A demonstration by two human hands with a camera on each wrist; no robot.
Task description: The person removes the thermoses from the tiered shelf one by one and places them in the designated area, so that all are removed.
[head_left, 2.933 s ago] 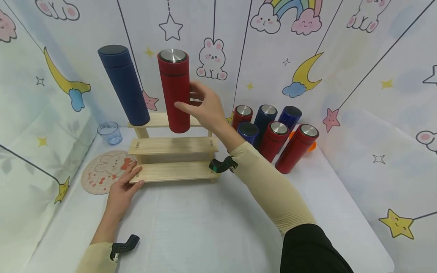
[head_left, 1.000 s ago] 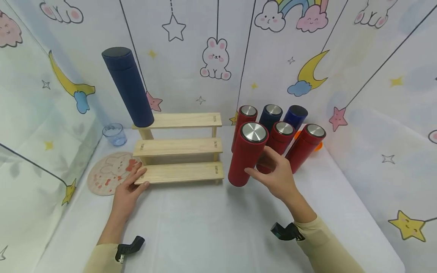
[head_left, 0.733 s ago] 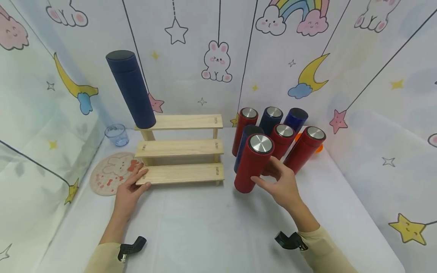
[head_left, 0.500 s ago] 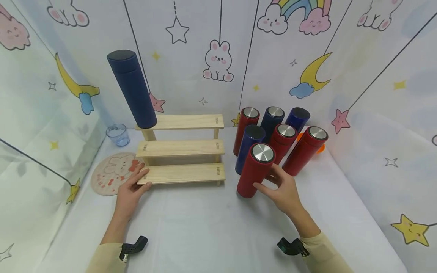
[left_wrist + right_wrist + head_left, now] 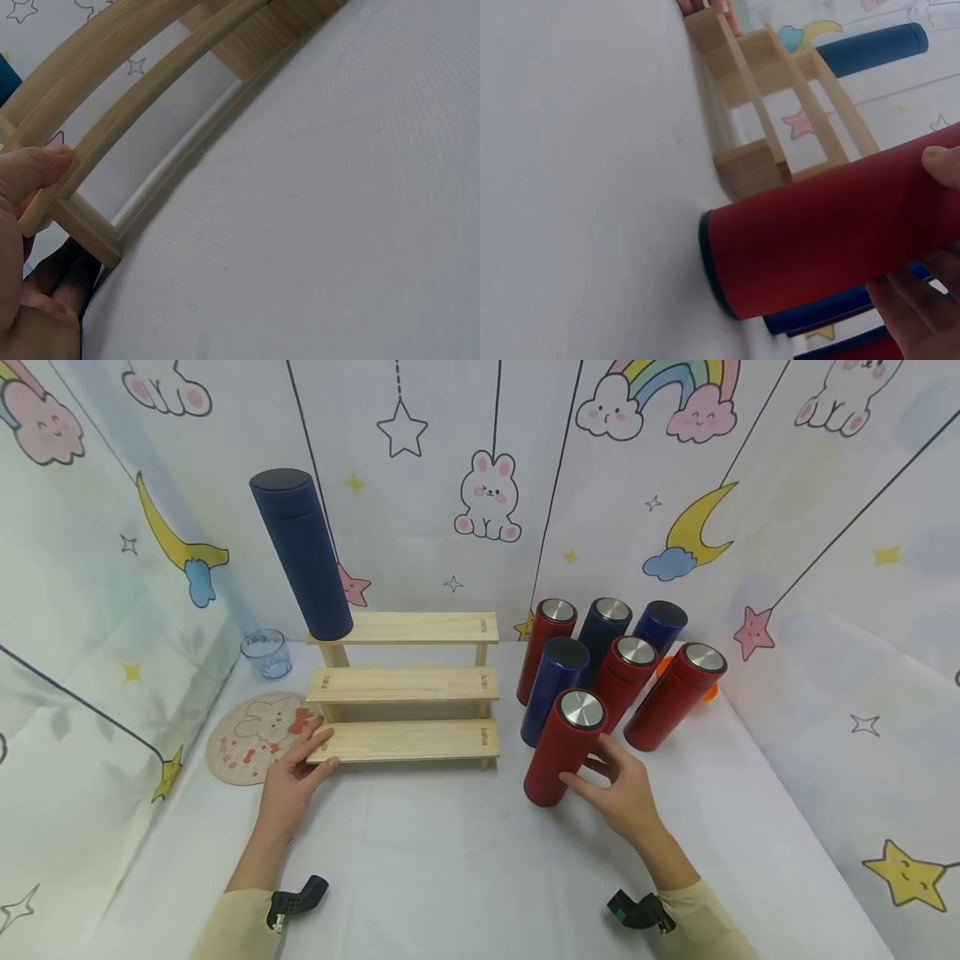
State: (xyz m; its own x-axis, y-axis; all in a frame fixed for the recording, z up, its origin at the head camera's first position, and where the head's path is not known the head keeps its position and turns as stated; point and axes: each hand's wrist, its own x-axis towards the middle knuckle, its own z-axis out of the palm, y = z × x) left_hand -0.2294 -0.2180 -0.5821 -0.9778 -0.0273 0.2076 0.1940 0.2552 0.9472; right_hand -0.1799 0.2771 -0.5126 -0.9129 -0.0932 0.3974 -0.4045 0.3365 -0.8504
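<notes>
A red thermos flask point(image 5: 564, 752) with a steel lid stands nearly upright at the front of the flask group. My right hand point(image 5: 618, 785) grips its right side, thumb in front and fingers behind. In the right wrist view, the flask's dark base point(image 5: 718, 266) is at the white tabletop; whether it fully touches cannot be told. My left hand point(image 5: 292, 777) holds the left end of a three-tier wooden rack point(image 5: 405, 741). The left wrist view shows the thumb point(image 5: 41, 169) on the lowest board, other fingers partly hidden. A dark blue flask point(image 5: 303, 556) stands on the top tier's left end.
Several red and blue flasks point(image 5: 678, 693) cluster behind the gripped one, an orange object point(image 5: 708, 693) partly hidden behind them. A clear blue glass point(image 5: 266, 653) and a round rabbit mat point(image 5: 251, 739) lie left of the rack. Patterned cloth point(image 5: 615, 518) walls the table's back and sides.
From above the rack's top tier, my right hand has carried the red thermos flask right, down and toward me, in front of the other flasks. My left hand stays on the rack.
</notes>
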